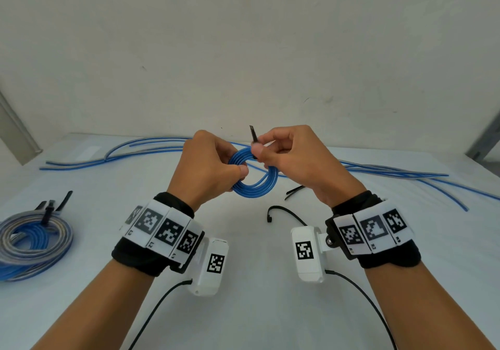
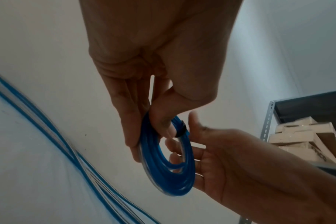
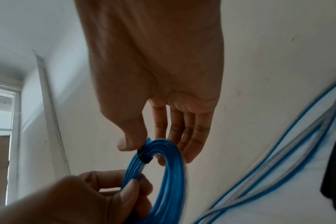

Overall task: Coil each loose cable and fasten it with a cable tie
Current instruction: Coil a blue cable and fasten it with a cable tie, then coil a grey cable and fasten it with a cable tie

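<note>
hands (image 1: pixel 251 160) gripping blue coil (image 1: pixel 253 184), black tie (image 1: pixel 253 135) partly hidden

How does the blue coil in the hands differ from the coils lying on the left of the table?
The held blue coil is small, all blue, and lifted off the table between the left hand and right hand; the stacked coils are larger, include grey cable, and lie flat. The held coil's black cable tie is pinched by the right hand; the stack's tie is untouched. Both are wound loops with black ties.
</note>
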